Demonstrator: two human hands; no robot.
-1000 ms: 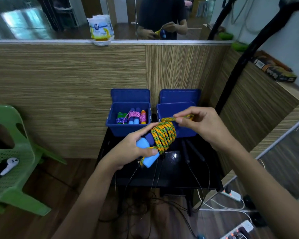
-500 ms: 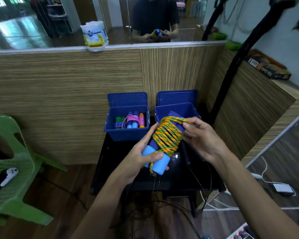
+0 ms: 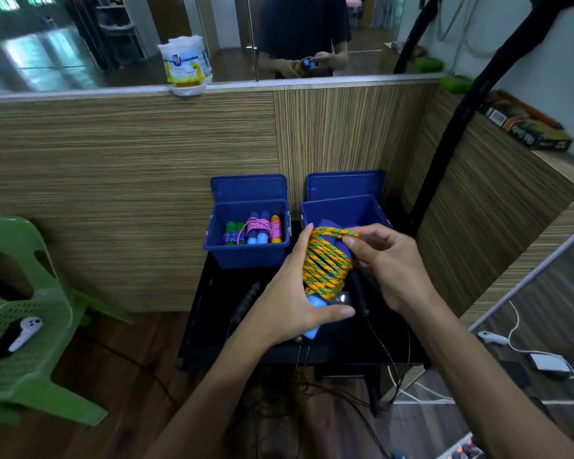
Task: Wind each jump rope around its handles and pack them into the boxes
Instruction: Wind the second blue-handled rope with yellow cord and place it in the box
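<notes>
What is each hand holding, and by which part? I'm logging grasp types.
The left hand grips the blue handles of the wound jump rope; the right hand pinches the cord's top loop.

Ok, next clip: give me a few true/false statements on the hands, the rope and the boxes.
1. The left hand holds the blue handles. True.
2. The right hand pinches the orange-green rope. True.
3. The left box is empty. False: wound ropes lie in it.
4. The orange-green rope lies packed in the right box. False: both hands hold it in front of the box.
5. Both box lids are shut. False: both stand open.
</notes>
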